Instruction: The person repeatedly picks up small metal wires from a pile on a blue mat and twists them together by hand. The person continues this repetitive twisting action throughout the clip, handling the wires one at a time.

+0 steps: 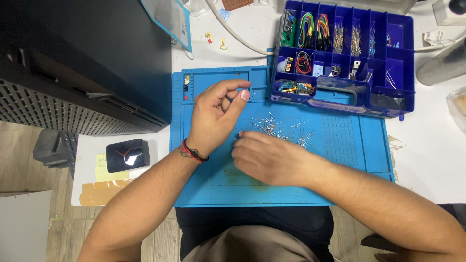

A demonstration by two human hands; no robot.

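Resistors (276, 128) on blue mat (349, 145), right hand (272, 157) touching

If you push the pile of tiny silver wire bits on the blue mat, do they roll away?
The scattered thin silver wire-legged parts look light, so they would probably slide and scatter. Their thin legs likely bend easily. The flat blue work mat may stop much rolling.

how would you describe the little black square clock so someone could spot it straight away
Start at the blue work mat in the middle of the white table. Left of its lower edge, beside a yellow sticky note, lies the black square clock. Its red and white hands set it apart.
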